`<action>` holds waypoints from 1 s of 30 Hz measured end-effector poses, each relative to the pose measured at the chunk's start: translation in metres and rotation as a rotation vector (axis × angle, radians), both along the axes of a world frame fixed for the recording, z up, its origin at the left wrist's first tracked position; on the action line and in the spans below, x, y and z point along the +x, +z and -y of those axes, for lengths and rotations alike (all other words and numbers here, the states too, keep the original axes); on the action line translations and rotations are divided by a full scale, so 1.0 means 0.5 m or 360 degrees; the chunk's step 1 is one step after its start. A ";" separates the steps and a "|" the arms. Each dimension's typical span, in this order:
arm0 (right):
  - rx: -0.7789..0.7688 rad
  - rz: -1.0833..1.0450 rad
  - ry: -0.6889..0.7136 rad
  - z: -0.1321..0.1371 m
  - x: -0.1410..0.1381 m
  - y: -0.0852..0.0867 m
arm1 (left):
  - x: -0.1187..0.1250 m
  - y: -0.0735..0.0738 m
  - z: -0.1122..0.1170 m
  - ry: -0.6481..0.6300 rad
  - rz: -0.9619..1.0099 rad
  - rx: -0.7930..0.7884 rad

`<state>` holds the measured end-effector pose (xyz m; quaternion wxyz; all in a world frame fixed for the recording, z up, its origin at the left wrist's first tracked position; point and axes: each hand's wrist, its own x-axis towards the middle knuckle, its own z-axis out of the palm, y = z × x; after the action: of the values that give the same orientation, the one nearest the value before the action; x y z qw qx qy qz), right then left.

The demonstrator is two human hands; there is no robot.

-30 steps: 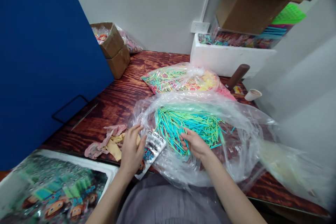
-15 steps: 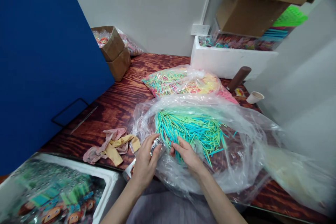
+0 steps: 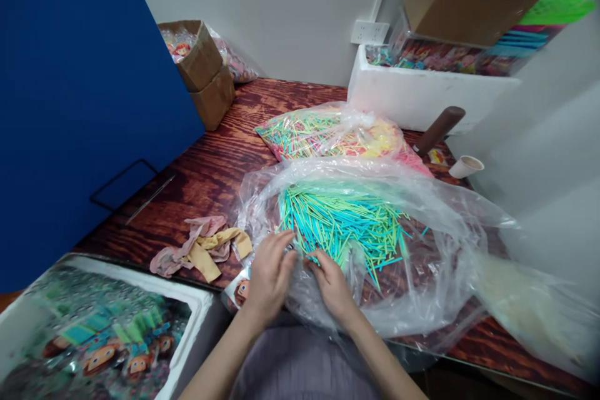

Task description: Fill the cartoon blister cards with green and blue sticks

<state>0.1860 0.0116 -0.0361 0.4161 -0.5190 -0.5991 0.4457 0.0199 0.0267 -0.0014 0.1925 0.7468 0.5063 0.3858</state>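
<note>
My left hand (image 3: 268, 276) and my right hand (image 3: 330, 282) meet at the near edge of a big clear plastic bag (image 3: 435, 225) that holds a heap of thin teal and green sticks (image 3: 344, 228). The left hand's fingers curl over a small printed packet (image 3: 239, 290), of which only a corner with a cartoon face shows below the hand. The right hand's fingers are pinched at the same spot, on the sticks' near ends; what they hold is hidden. Both hands rest on the bag at the wooden table's (image 3: 210, 169) front edge.
Behind lies a second bag of multicoloured sticks (image 3: 328, 134). Crumpled pink and yellow rubbery scraps (image 3: 201, 249) lie to the left. A foam box of printed packets (image 3: 98, 331) sits front left, another (image 3: 422, 94) at back right, near a paper cup (image 3: 465, 166). A blue panel (image 3: 79, 94) stands on the left.
My left hand carried the packet from the table's left side to the sticks. My right hand drew back from the heap to meet it. The view tilted a little.
</note>
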 end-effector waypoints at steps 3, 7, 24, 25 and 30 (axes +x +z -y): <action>-0.0051 0.0014 -0.0038 0.001 0.007 0.010 | -0.061 -0.016 -0.014 0.0455 -0.0302 -0.0116; -0.0066 -0.0131 -0.0111 0.002 0.010 0.019 | -0.096 -0.038 -0.027 0.0671 -0.0754 -0.0286; -0.0034 -0.0187 -0.0098 0.019 0.017 0.006 | -0.124 -0.035 -0.039 0.0503 0.0275 -0.0181; -0.0039 -0.0205 -0.0100 0.019 0.017 0.006 | -0.126 -0.034 -0.038 0.0506 0.0324 -0.0192; -0.0061 -0.0264 -0.0130 0.021 0.017 0.006 | -0.135 -0.041 -0.021 0.0702 0.0706 -0.0470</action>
<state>0.1945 0.0013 -0.0330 0.4721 -0.5122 -0.5322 0.4812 -0.0476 0.0370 -0.0218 0.3159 0.4814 0.6518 0.4935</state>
